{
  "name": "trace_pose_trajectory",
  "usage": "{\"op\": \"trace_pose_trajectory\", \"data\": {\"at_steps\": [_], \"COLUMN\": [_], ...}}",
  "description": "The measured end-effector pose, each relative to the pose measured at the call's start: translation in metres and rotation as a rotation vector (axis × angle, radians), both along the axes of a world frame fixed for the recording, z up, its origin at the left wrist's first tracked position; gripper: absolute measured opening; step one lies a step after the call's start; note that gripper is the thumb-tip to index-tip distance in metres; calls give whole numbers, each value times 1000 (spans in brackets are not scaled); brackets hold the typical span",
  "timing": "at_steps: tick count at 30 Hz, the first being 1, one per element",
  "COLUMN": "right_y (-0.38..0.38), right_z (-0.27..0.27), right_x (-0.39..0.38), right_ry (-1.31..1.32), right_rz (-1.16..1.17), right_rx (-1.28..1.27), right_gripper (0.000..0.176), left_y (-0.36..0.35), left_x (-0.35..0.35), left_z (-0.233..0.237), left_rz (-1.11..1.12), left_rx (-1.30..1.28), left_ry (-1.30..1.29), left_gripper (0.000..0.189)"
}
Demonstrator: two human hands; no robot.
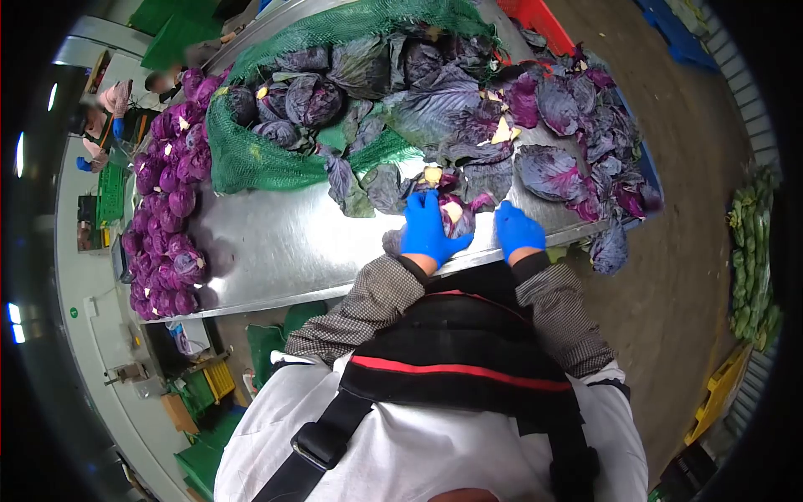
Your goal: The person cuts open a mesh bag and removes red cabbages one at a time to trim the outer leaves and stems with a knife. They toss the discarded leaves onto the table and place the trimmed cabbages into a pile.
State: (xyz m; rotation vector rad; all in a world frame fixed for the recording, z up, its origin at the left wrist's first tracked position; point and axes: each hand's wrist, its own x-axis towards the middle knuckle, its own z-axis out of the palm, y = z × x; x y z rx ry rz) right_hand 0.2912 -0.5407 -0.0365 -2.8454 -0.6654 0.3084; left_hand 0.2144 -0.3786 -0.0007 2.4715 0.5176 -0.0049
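Near the table's front edge lies a red cabbage with a pale cut stem. My left hand, in a blue glove, rests on its left side with the thumb and fingers spread around it. My right hand, also gloved in blue, is a little to the right of the cabbage, its fingers bent; whether it holds anything is hidden. Loose dark outer leaves lie just beyond both hands. Behind them a green net bag lies open with several untrimmed cabbages in it.
Shiny purple cabbages are piled at the left end of the metal table. A heap of leaves covers the right end, by a red crate. Two people are at the far left. Green bags stand far right.
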Motion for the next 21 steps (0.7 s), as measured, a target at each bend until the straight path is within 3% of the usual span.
{"op": "trace_pose_trajectory", "data": {"at_steps": [1, 4, 5, 10, 12, 13, 16, 17, 19, 20, 21], "right_y": [-2, 16, 27, 44, 44, 29, 25, 31, 49, 48, 48], "right_z": [3, 45, 56, 17, 10, -19, -42, -24, 29, 30, 30], "right_x": [13, 8, 5, 18, 22, 26, 29, 26, 25, 30, 38], "right_ry": [151, 324, 400, 472, 397, 330, 331, 332, 807, 806, 1018], "right_rz": [-76, 19, -28, -41, -12, -4, 2, 5, -145, -149, -96], "right_rx": [73, 266, 198, 298, 217, 174, 295, 293, 553, 557, 611], "right_gripper": [29, 38, 44, 39, 32, 29, 37, 37, 40, 40, 41], "left_y": [2, 6, 8, 25, 32, 39, 46, 45, 44, 42, 43], "left_x": [-3, -6, -6, -16, -20, -26, -30, -30, -28, -29, -26], "left_z": [-4, -11, -7, -16, -20, -22, -25, -21, -16, -14, -11], "left_rz": [-43, -72, -79, -133, -183, -130, -135, -128, -115, -98, -112], "left_rx": [-39, -91, -118, -238, -355, -454, -539, -503, -563, -630, -608], "left_ry": [-71, -114, -87, -214, -310, -340, -341, -328, -369, -396, -452], "left_gripper": [95, 97, 96, 93, 90, 88, 89, 89, 90, 90, 88]}}
